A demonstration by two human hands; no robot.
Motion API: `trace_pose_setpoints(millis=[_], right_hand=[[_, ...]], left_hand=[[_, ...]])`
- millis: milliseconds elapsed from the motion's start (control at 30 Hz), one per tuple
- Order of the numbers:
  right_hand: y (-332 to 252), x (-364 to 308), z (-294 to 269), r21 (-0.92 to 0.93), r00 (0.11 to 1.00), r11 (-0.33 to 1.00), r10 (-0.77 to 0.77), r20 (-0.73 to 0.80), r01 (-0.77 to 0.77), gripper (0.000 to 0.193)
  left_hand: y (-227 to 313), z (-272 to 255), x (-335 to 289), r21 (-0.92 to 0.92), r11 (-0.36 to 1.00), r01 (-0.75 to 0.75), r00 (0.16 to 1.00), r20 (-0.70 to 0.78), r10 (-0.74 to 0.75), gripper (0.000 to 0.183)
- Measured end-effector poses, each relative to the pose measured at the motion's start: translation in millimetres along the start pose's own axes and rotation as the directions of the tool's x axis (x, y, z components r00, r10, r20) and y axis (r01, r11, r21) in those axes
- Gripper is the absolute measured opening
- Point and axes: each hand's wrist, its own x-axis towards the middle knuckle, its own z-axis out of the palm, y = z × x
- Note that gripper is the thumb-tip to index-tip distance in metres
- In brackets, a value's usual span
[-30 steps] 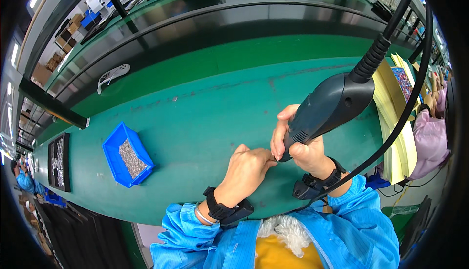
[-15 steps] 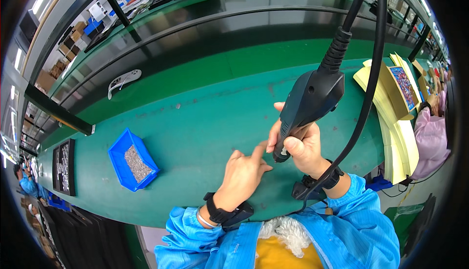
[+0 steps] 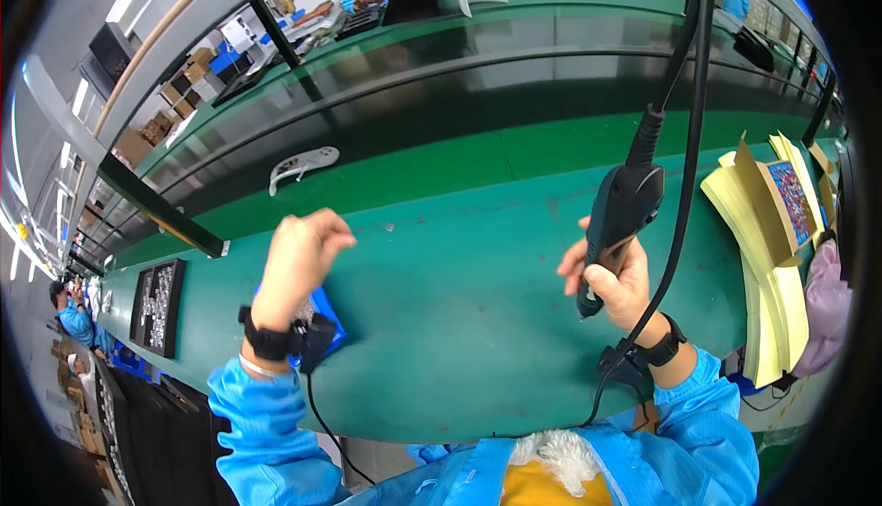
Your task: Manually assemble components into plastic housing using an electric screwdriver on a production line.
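My right hand (image 3: 625,287) is wrapped round a black corded electric screwdriver (image 3: 628,203), held tip down above the green bench. Its thumb lies on the front of the tool, near the lower end, and some fingertips stand out to the left. My left hand (image 3: 299,258) is raised over the blue bin (image 3: 333,322), with fingers curled together toward the right. Whether anything is between those fingers is hidden. Wrist and strap cover much of the bin, and only a little of the small grey parts inside shows.
A black tray (image 3: 158,309) of small pale parts lies at the far left. Yellow sheets (image 3: 767,276) and an open cardboard box (image 3: 776,198) stand at the right. The tool's thick cable (image 3: 687,203) hangs beside my right hand. A white controller-like object (image 3: 305,166) rests on the back ledge.
My left hand has left the screwdriver tip and moved left and up, over the blue bin. My right hand keeps its hold on the screwdriver. The view has shifted.
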Motion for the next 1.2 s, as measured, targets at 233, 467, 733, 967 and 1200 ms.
trace_pose_setpoints(millis=[233, 467, 733, 967, 1200], right_hand=[[-9.0, 1.4, -17.0, -0.050, 0.999, 0.998, 0.030, -0.012, -0.030, 0.053], [-7.8, -6.1, -25.9, 0.053, 0.988, 0.995, 0.092, -0.121, -0.086, 0.055], [-3.7, -0.8, -34.5, 0.009, 0.990, 0.990, 0.140, -0.026, -0.140, 0.057], [-4.8, 0.6, -34.9, 0.060, 0.981, 0.980, 0.190, -0.031, -0.188, 0.059], [-8.1, -2.5, -30.9, -0.057, 0.981, 0.982, 0.174, -0.088, -0.180, 0.052]], left_hand=[[-128.7, -25.9, 89.2, 0.382, 0.905, 0.189, 0.953, -0.293, -0.076, 0.012], [-244.0, 40.0, 155.3, 0.689, 0.619, 0.376, 0.920, -0.196, -0.340, 0.019], [-278.0, 88.7, 199.0, 0.621, 0.650, 0.437, 0.881, -0.151, -0.448, 0.023], [-272.8, 112.3, 203.8, 0.198, 0.892, 0.407, 0.905, 0.043, -0.423, 0.017], [-157.4, 127.0, 197.4, 0.152, 0.986, 0.075, 0.980, 0.169, -0.101, 0.024]])
